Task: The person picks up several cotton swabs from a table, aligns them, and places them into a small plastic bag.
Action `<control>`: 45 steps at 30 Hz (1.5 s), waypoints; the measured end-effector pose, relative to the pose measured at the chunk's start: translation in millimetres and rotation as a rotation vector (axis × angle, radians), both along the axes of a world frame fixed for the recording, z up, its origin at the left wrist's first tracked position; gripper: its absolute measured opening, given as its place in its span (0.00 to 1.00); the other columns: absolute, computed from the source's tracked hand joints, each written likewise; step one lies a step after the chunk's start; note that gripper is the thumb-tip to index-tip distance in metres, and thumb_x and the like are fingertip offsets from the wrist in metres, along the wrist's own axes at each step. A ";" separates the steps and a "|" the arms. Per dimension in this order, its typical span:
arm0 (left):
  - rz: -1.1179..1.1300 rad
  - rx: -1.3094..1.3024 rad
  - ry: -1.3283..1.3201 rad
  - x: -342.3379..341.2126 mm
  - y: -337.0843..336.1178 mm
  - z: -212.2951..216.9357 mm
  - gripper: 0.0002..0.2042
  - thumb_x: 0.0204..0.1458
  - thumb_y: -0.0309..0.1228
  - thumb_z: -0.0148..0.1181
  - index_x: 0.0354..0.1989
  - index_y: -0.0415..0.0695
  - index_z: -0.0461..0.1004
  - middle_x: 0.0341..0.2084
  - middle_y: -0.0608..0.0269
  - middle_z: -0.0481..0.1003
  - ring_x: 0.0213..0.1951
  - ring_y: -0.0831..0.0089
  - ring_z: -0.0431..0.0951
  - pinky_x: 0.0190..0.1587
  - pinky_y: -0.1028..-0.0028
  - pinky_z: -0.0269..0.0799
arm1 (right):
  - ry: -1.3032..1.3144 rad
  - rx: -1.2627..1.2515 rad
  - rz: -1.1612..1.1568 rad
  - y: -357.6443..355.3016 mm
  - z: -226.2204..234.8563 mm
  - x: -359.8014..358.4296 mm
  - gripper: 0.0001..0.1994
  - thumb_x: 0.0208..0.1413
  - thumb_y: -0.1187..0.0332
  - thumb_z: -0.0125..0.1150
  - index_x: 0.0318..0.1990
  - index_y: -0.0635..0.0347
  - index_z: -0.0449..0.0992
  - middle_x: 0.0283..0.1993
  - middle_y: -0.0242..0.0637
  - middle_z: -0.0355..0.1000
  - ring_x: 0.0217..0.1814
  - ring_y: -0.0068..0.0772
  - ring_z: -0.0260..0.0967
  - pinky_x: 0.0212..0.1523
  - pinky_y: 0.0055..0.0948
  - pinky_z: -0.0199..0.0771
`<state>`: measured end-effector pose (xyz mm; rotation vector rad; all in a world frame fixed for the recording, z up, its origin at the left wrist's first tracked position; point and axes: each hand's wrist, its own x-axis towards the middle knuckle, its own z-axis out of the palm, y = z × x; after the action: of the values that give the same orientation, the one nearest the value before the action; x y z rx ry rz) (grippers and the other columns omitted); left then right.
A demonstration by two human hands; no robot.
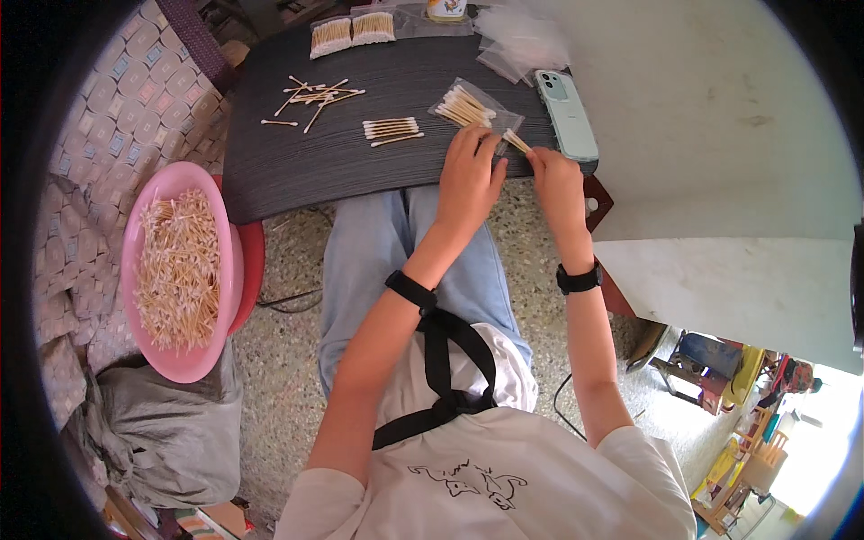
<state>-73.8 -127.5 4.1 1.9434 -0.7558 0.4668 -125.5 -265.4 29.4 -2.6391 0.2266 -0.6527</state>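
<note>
A small clear plastic bag [513, 121] lies on the dark table with a bundle of cotton swabs [465, 105] inside. My left hand [470, 175] holds the bag down by its near edge, fingers bent over the plastic. Between the thumb and fingers of my right hand [560, 186] are a few cotton swabs [517, 141], their white tips pointing at the bag's mouth. Left of the bag, several swabs [391, 128] lie side by side in a neat row. Farther left is a loose, crossed pile of swabs [317, 94].
Two filled swab packs [353, 32] lie at the table's far edge. Empty clear bags [522, 40] are stacked at the far right, beside a pale green phone [567, 115]. A pink basin [236, 279] heaped with swabs stands left of my legs. A pale wall [702, 126] bounds the right.
</note>
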 end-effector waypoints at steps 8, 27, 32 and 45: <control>0.048 0.049 -0.034 -0.1 3.9 -4.2 0.08 0.45 0.25 0.63 0.32 0.36 0.76 0.41 0.56 0.72 0.49 0.56 0.71 0.51 0.62 0.67 | 0.081 0.052 0.049 14.7 1.1 -15.3 0.10 0.59 0.68 0.53 0.32 0.66 0.73 0.27 0.51 0.71 0.31 0.56 0.70 0.29 0.46 0.68; 0.023 -0.129 0.182 9.7 10.2 -0.4 0.03 0.39 0.23 0.63 0.21 0.40 0.74 0.27 0.60 0.69 0.37 0.60 0.68 0.42 0.64 0.66 | 0.064 0.429 -0.112 27.6 10.0 -23.2 0.09 0.56 0.70 0.56 0.34 0.67 0.78 0.18 0.46 0.68 0.16 0.29 0.62 0.20 0.29 0.61; 0.040 -0.125 0.160 9.0 11.3 -1.8 0.03 0.40 0.24 0.63 0.21 0.41 0.75 0.26 0.61 0.70 0.36 0.62 0.69 0.41 0.65 0.66 | 0.123 0.441 -0.163 23.3 3.7 -24.1 0.09 0.56 0.70 0.56 0.34 0.68 0.79 0.18 0.46 0.69 0.16 0.29 0.63 0.21 0.29 0.62; -0.136 0.188 -0.036 12.9 13.3 -1.1 0.05 0.50 0.30 0.53 0.29 0.43 0.67 0.58 0.55 0.67 0.66 0.56 0.55 0.68 0.49 0.38 | 0.079 0.402 -0.185 28.3 5.0 -14.4 0.10 0.55 0.70 0.55 0.34 0.67 0.79 0.24 0.53 0.72 0.25 0.49 0.74 0.26 0.35 0.69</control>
<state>-60.9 -114.2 3.0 2.0452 -0.9781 0.3597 -140.0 -237.1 34.4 -2.2740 0.5678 -0.4984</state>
